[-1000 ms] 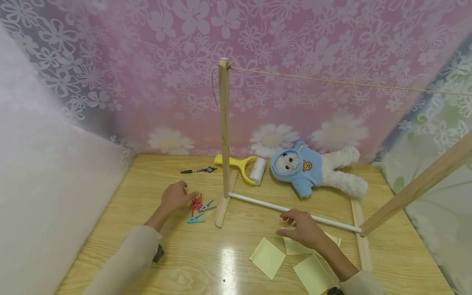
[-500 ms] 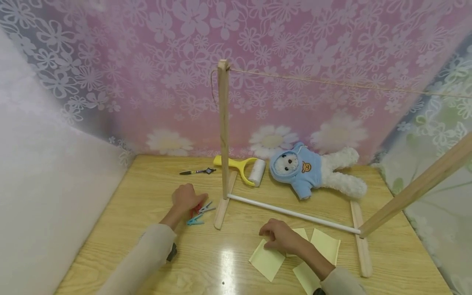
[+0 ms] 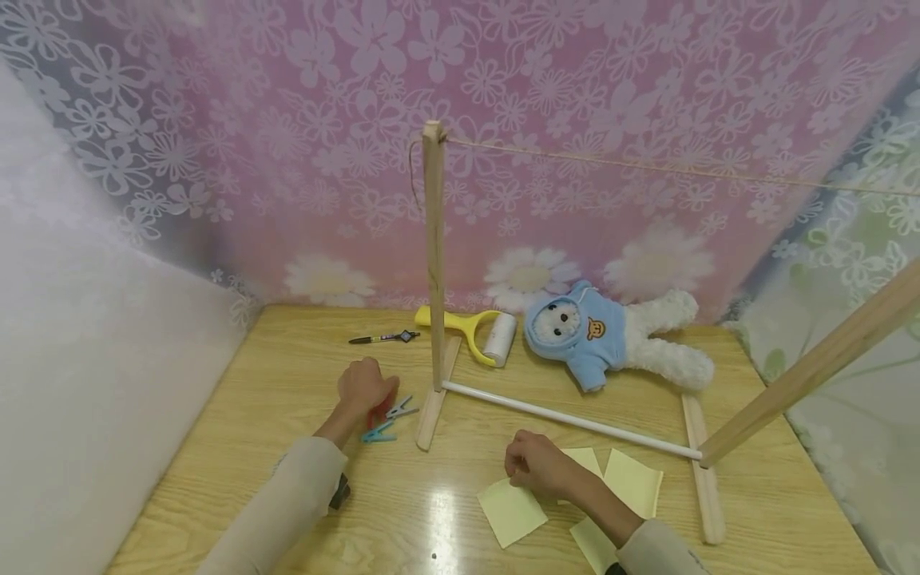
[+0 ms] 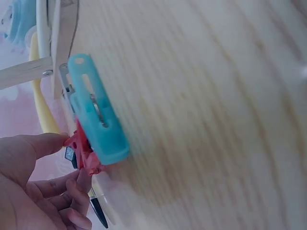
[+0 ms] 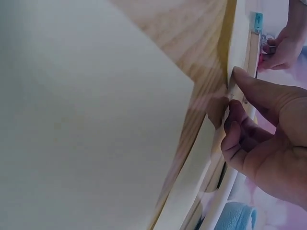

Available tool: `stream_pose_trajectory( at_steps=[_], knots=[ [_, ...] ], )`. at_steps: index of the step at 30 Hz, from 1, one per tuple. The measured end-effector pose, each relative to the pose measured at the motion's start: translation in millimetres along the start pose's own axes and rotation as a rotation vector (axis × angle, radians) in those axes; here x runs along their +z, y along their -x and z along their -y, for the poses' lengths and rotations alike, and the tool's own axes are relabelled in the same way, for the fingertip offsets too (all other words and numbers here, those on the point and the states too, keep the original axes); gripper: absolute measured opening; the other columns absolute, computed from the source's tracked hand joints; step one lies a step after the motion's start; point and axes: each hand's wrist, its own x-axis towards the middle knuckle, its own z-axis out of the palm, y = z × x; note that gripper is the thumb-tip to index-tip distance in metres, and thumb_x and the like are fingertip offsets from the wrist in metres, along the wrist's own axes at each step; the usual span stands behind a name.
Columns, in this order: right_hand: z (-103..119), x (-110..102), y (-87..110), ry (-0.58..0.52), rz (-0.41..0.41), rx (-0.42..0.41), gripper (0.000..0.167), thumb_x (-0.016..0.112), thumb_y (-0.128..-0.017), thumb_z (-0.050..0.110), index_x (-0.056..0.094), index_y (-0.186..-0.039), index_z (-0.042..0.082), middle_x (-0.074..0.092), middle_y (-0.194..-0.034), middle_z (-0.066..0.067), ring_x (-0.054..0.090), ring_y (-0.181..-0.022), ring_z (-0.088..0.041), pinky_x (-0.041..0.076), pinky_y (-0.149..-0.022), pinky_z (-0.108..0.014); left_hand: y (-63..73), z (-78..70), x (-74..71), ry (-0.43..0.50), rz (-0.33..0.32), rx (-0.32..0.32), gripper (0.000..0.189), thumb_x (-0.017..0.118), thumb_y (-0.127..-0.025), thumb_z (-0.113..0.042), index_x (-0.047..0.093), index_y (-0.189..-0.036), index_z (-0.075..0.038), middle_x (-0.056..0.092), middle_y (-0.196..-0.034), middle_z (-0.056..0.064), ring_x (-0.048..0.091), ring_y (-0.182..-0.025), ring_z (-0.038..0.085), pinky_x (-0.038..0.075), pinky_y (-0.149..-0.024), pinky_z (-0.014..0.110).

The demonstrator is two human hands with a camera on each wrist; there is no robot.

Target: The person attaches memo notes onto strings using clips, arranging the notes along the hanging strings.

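In the head view my left hand [image 3: 364, 387] is over the clothespins at the table's left. Its thumb and fingertips pinch a red clothespin [image 4: 85, 151], seen closely in the left wrist view. A blue clothespin [image 3: 378, 432] and a grey clothespin [image 3: 401, 408] lie beside it. Right of centre, my right hand [image 3: 542, 463] has its thumb and curled fingers at the upper edge of a yellow paper square [image 3: 512, 513], pinching it. More yellow paper squares [image 3: 635, 483] lie beneath and behind that forearm, partly covered by it.
A wooden frame has a left post [image 3: 434, 255], a right post [image 3: 812, 367], a string [image 3: 618, 164] across the top and a white rod [image 3: 568, 417] low down. Behind it lie a pen [image 3: 381, 338], a yellow-handled lint roller [image 3: 467, 326] and a plush toy [image 3: 600, 327] in a blue hoodie.
My left hand has moved right onto the red clothespin. My right hand has moved left and down from the rod to the leftmost paper square, which has turned and shifted slightly left.
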Motion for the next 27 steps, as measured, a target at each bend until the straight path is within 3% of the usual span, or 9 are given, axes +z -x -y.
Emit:
stream_pose_trajectory(
  at_steps=[5, 8, 15, 21, 27],
  knots=[
    [-0.7, -2.1, 0.7, -0.042, -0.003, 0.005, 0.015, 0.074, -0.078, 0.005, 0.061, -0.077, 0.01, 0.055, -0.073, 0.002, 0.043, -0.065, -0.001, 0.042, -0.058, -0.018, -2.4, -2.4, -5.0, 0.017, -0.016, -0.015, 0.036, 0.063, -0.081, -0.036, 0.06, -0.056, -0.009, 0.061, -0.054, 0.003, 0.051, -0.048, 0.015, 0.033, -0.038, 0.024],
    [-0.3, -0.8, 0.9, -0.078, 0.017, 0.027, 0.019, 0.079, -0.073, 0.005, 0.062, -0.083, 0.008, 0.056, -0.075, 0.0, 0.045, -0.067, -0.004, 0.043, -0.06, -0.019, -3.5, -2.9, -7.1, 0.03, -0.017, -0.015, 0.036, 0.066, -0.082, -0.04, 0.065, -0.064, -0.009, 0.066, -0.063, 0.004, 0.058, -0.055, 0.018, 0.041, -0.042, 0.027],
    [4.2, 4.1, 1.0, -0.104, 0.049, 0.034, 0.018, 0.078, -0.072, 0.001, 0.063, -0.08, 0.006, 0.056, -0.078, -0.001, 0.046, -0.068, -0.006, 0.044, -0.061, -0.018, -4.9, -2.0, -7.7, 0.054, -0.029, -0.014, 0.033, 0.066, -0.083, -0.039, 0.069, -0.074, -0.008, 0.07, -0.074, 0.007, 0.061, -0.06, 0.021, 0.043, -0.045, 0.029],
    [4.5, 1.9, 3.3, -0.104, 0.059, 0.047, 0.017, 0.075, -0.076, 0.002, 0.059, -0.077, 0.008, 0.054, -0.071, 0.003, 0.044, -0.062, -0.002, 0.043, -0.056, -0.019, -7.3, -0.2, -8.9, 0.128, -0.063, 0.034, 0.033, 0.067, -0.086, -0.036, 0.071, -0.085, -0.003, 0.072, -0.08, 0.011, 0.061, -0.06, 0.019, 0.046, -0.048, 0.029],
    [1.3, -5.8, 6.4, -0.131, 0.069, 0.066, 0.015, 0.074, -0.078, 0.006, 0.06, -0.077, 0.011, 0.057, -0.071, 0.005, 0.05, -0.063, -0.001, 0.046, -0.059, -0.019, -7.0, -0.1, -17.1, 0.292, -0.084, 0.099, 0.035, 0.069, -0.087, -0.028, 0.069, -0.102, 0.003, 0.071, -0.096, 0.018, 0.067, -0.081, 0.027, 0.055, -0.07, 0.038]
  ],
)
